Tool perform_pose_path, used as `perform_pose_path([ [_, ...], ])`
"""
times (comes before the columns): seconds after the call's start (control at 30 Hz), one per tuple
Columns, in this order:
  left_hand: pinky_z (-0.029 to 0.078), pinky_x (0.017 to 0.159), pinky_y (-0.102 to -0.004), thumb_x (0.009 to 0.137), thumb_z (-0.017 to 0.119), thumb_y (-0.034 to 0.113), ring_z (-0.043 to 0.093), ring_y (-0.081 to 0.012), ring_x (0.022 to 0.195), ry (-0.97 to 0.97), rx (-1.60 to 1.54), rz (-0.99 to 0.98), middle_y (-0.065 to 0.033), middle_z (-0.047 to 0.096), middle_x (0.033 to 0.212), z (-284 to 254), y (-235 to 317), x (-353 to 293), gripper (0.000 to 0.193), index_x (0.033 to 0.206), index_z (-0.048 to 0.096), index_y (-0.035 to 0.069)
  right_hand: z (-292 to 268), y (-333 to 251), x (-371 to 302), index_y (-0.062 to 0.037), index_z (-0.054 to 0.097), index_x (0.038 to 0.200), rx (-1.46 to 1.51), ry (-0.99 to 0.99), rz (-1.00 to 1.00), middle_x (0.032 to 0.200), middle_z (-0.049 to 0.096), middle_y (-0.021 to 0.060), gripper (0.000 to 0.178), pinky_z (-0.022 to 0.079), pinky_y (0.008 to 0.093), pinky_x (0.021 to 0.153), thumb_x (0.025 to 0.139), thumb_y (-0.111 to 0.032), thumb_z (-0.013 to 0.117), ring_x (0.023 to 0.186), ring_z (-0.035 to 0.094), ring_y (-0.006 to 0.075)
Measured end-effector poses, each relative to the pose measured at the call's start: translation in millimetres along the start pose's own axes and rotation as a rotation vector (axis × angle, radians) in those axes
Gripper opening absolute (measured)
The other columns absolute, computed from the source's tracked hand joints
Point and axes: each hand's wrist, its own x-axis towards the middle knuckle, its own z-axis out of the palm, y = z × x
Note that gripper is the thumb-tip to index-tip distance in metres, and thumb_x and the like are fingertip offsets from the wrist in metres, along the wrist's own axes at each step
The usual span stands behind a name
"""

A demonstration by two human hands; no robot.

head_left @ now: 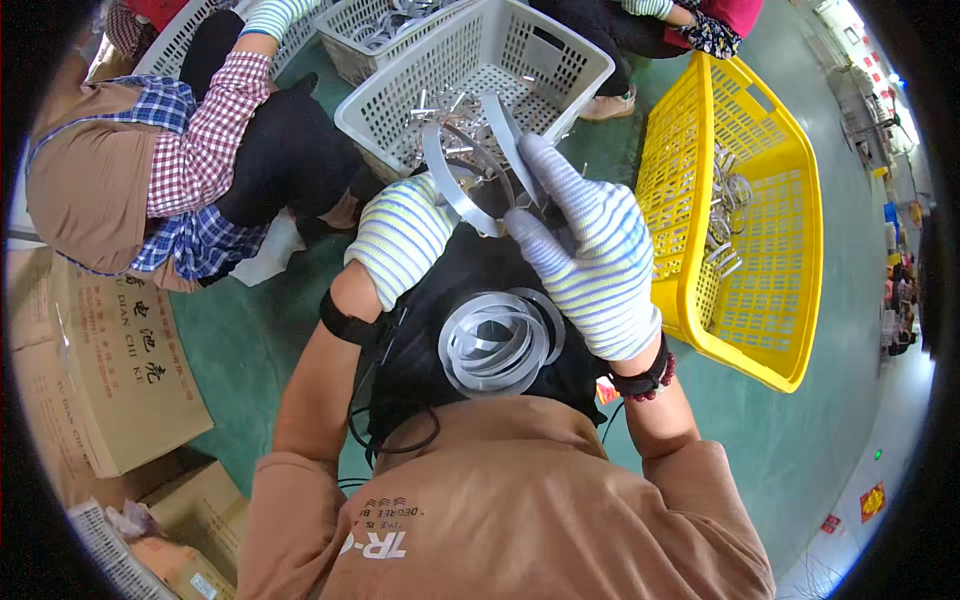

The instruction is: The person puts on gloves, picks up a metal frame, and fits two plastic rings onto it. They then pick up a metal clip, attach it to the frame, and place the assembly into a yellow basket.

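In front of me, over the near rim of a grey basket, both my gloved hands are closed on silver metal band rings. My left hand grips a wide ring low on its left side, its fingers partly hidden behind it. My right hand pinches another curved metal band between thumb and fingers, to the right of the first. The bands overlap, so I cannot tell whether they are joined. On the black cloth over my lap lies a loose stack of similar rings.
Small metal fittings lie in the grey basket. A yellow basket with metal clamps stands at the right. One co-worker sits close on the left, another at the far side. Cardboard boxes fill the lower left.
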Motion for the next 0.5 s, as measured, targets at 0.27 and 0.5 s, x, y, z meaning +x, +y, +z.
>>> perform_pose_path([
  [0.27,0.047,0.053,-0.0254,0.098,0.066,0.026,0.058,-0.0091,0.060,-0.415,-1.099,-0.321,-0.0032,0.073,0.090,-6,8,5,0.031,0.123,0.070,0.009,-9,40,-17,-0.0083,0.047,0.156,0.469,0.206,0.381,0.129,0.068,0.0064,0.073,0.051,0.0233,0.076,0.087,-0.003,0.073,0.081,0.056,0.0067],
  [0.5,0.035,0.049,-0.0182,0.096,0.069,0.031,0.048,-0.0015,0.057,-0.403,-1.308,-0.448,0.0018,0.068,0.082,-5,31,-3,0.034,0.121,0.072,0.008,15,45,3,-0.0067,0.047,0.154,0.717,-0.088,0.256,0.142,0.059,0.0123,0.065,0.048,0.0330,0.104,0.091,0.001,0.063,0.121,0.060,0.0212],
])
